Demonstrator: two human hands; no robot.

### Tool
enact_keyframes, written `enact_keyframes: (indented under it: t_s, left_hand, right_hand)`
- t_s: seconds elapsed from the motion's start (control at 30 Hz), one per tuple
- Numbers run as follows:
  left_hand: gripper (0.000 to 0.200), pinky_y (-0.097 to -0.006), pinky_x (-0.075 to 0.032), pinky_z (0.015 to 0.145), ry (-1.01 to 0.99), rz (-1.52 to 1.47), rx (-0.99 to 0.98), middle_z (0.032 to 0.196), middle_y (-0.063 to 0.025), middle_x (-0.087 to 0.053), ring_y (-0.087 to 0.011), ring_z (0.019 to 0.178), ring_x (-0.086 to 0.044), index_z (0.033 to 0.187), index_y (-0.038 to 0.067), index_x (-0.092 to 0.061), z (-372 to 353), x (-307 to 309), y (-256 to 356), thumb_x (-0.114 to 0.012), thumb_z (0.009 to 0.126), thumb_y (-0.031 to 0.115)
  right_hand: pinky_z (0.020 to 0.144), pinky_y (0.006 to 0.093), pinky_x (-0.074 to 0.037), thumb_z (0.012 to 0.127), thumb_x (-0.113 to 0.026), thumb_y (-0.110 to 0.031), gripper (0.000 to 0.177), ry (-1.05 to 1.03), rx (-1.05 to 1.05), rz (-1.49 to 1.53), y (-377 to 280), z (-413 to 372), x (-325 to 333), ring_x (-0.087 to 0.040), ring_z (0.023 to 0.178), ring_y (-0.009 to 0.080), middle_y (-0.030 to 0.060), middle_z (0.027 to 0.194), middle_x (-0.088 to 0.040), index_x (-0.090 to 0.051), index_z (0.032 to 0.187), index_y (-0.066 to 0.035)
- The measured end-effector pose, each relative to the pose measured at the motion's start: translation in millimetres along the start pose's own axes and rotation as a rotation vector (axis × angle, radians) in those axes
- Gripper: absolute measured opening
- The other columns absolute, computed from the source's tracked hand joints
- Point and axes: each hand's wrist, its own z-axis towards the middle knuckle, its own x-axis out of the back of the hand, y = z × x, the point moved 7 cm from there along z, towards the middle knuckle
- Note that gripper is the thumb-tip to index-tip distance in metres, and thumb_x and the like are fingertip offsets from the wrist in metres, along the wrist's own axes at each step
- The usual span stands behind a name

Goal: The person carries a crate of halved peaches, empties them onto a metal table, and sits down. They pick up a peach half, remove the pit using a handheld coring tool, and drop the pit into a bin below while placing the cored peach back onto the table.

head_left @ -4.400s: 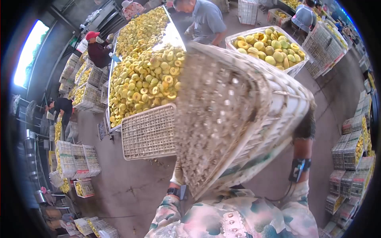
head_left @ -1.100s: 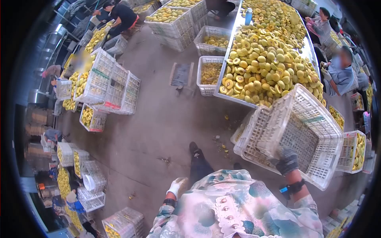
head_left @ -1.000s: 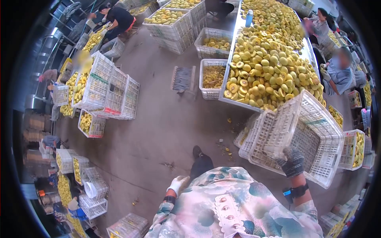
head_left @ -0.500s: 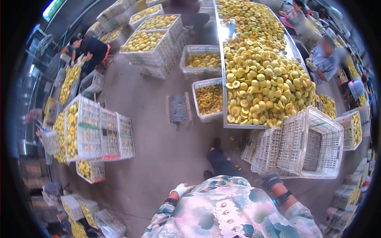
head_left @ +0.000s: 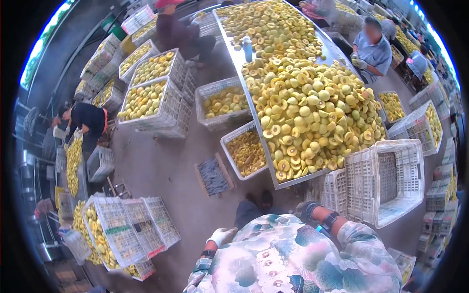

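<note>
My left hand [head_left: 222,236], in a white glove, hangs by the left side of my flowered shirt [head_left: 273,244]. Its fingers look loosely stretched along my body and hold nothing that I can see. On the other side, my right hand [head_left: 307,210] wears a dark glove, its fingers loosely apart and partly hidden against the dark background; nothing shows in it. The right hand is nearest to the stacked white crates [head_left: 359,188]. Ahead, a metal table [head_left: 305,177] bears a large heap of halved yellow fruit [head_left: 312,112].
A crate of fruit scraps [head_left: 247,152] and a low woven stool [head_left: 214,176] stand left of the table. Crates of fruit [head_left: 146,102] are stacked farther back. Tilted crates [head_left: 127,227] lie at left. A person in blue [head_left: 373,49] sits beyond the table; another person [head_left: 88,119] bends at far left.
My view has turned and moved toward the table, so the scrap crate and stool appear lower and closer. My right hand has shifted left in view. Both hands stay near my body.
</note>
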Motion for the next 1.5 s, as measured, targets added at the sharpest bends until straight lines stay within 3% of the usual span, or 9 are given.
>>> enact_keyframes:
  t_s: [0.4, 0.67, 0.73, 0.83, 1.0, 1.13, 1.23, 1.33, 1.5]
  left_hand:
    - [0.047, -0.0320, -0.045, 0.084, -0.169, 0.344, -0.274, 0.104, -0.0151, -0.064, -0.0264, 0.096, -0.060, 0.107, 0.001, -0.061, 96, 88, 42, -0.059, 0.079, 0.040]
    - [0.038, -0.0298, -0.046, 0.076, -0.236, 0.408, -0.333, 0.093, -0.0116, -0.066, -0.0198, 0.082, -0.061, 0.104, 0.003, -0.063, 67, 144, 62, -0.061, 0.082, 0.033]
    - [0.037, -0.0298, -0.047, 0.075, -0.310, 0.113, -0.292, 0.092, -0.0116, -0.065, -0.0177, 0.083, -0.059, 0.106, 0.000, -0.061, 59, 147, 63, -0.061, 0.083, 0.029]
    - [0.027, -0.0237, -0.042, 0.046, -0.421, 0.193, -0.522, 0.071, 0.0007, -0.055, -0.0068, 0.056, -0.051, 0.093, -0.001, -0.061, 29, 160, 83, -0.058, 0.084, 0.024]
    - [0.026, -0.0240, -0.045, 0.071, -0.413, 0.171, -0.415, 0.085, -0.0019, -0.062, -0.0081, 0.075, -0.053, 0.098, -0.006, -0.062, -2, 189, 99, -0.063, 0.082, 0.015]
    - [0.020, -0.0225, -0.045, 0.065, -0.360, -0.009, -0.271, 0.081, 0.0003, -0.061, -0.0065, 0.070, -0.052, 0.092, -0.005, -0.062, -64, 202, 168, -0.063, 0.083, 0.013]
    - [0.021, -0.0230, -0.045, 0.066, -0.394, 0.006, -0.419, 0.083, -0.0004, -0.062, -0.0077, 0.071, -0.054, 0.094, -0.005, -0.062, -60, 220, 193, -0.062, 0.083, 0.012]
    - [0.023, -0.0232, -0.046, 0.066, -0.562, 0.136, -0.281, 0.084, -0.0010, -0.062, -0.0079, 0.073, -0.055, 0.097, -0.006, -0.061, 56, 255, 154, -0.061, 0.083, 0.012]
    - [0.040, -0.0324, -0.046, 0.079, -0.697, 0.339, -0.431, 0.079, -0.0100, -0.062, -0.0189, 0.083, -0.058, 0.117, -0.002, -0.051, 94, 303, 212, -0.056, 0.084, 0.020]
  right_hand:
    - [0.071, 0.0373, -0.048, 0.074, -0.058, -0.025, 0.024, 0.078, 0.156, -0.071, 12, 103, -87, -0.063, 0.080, 0.0316, 0.0157, 0.086, -0.064, -0.068, 0.087, -0.008]
    - [0.063, 0.0374, -0.048, 0.075, -0.055, -0.017, 0.015, 0.080, 0.246, -0.022, -71, 64, -17, -0.062, 0.070, 0.0303, 0.0134, 0.076, -0.064, -0.067, 0.077, -0.008]
    - [0.066, 0.0365, -0.047, 0.077, -0.056, -0.017, 0.016, 0.054, 0.186, -0.002, -75, 51, -7, -0.062, 0.071, 0.0266, 0.0119, 0.080, -0.065, -0.066, 0.082, -0.007]
    - [0.069, 0.0345, -0.048, 0.073, -0.061, -0.014, 0.022, 0.097, 0.251, 0.501, -72, 34, -19, -0.063, 0.076, 0.0237, 0.0137, 0.087, -0.066, -0.066, 0.092, -0.005]
    - [0.071, 0.0330, -0.048, 0.073, -0.062, -0.010, 0.027, 0.177, 0.353, 1.022, -64, 24, -42, -0.062, 0.080, 0.0203, 0.0119, 0.092, -0.066, -0.064, 0.099, -0.004]
    - [0.075, 0.0318, -0.047, 0.075, -0.063, -0.009, 0.031, 0.127, 0.381, 1.232, -86, 22, -9, -0.060, 0.084, 0.0160, 0.0097, 0.098, -0.066, -0.062, 0.105, -0.002]
    - [0.079, 0.0323, -0.046, 0.076, -0.063, -0.010, 0.033, 0.158, 0.349, 1.254, -83, 42, -17, -0.059, 0.088, 0.0156, 0.0098, 0.100, -0.065, -0.060, 0.108, -0.001]
    - [0.077, 0.0320, -0.046, 0.077, -0.062, -0.009, 0.031, 0.286, 0.339, 1.292, -86, 72, -28, -0.058, 0.086, 0.0148, 0.0097, 0.100, -0.065, -0.061, 0.108, -0.001]
    - [0.077, 0.0335, -0.045, 0.077, -0.060, -0.011, 0.030, 0.373, 0.196, 1.313, -127, 96, 24, -0.058, 0.085, 0.0158, 0.0121, 0.099, -0.065, -0.062, 0.106, -0.004]
